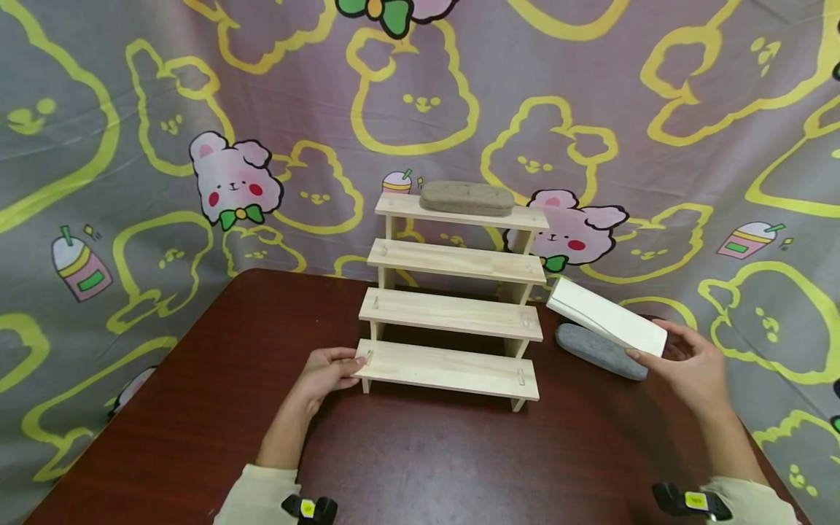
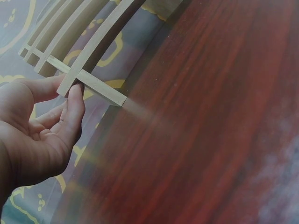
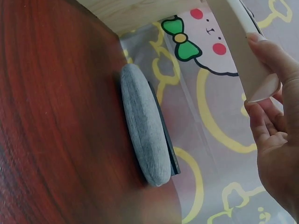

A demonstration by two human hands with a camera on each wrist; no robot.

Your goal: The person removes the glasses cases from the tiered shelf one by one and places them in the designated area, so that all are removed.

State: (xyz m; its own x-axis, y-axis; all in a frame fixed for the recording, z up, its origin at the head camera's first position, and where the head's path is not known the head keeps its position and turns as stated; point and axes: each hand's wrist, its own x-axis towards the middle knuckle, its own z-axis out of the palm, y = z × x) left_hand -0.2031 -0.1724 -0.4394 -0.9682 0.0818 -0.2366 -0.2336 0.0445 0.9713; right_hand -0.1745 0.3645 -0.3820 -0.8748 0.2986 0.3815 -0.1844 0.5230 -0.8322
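A four-step wooden display stand (image 1: 446,364) stands upright on the table. With thumb and fingers, my left hand (image 1: 326,375) pinches the left end of its lowest board; the left wrist view shows this grip (image 2: 51,123) at the board's corner. My right hand (image 1: 698,368) holds a long white glasses case (image 1: 607,313) by its near right end, raised off the table and tilted, right of the stand. In the right wrist view, thumb and fingers clasp the end of the white case (image 3: 240,51). Beneath it lies a grey fabric glasses case (image 1: 600,354).
A brown fabric glasses case (image 1: 467,198) rests on the top step. Beside the grey case lies a dark flat object (image 3: 170,144), mostly hidden. Behind the dark reddish table (image 1: 420,459) hangs a curtain (image 1: 315,87) with cartoon bears and rabbits.
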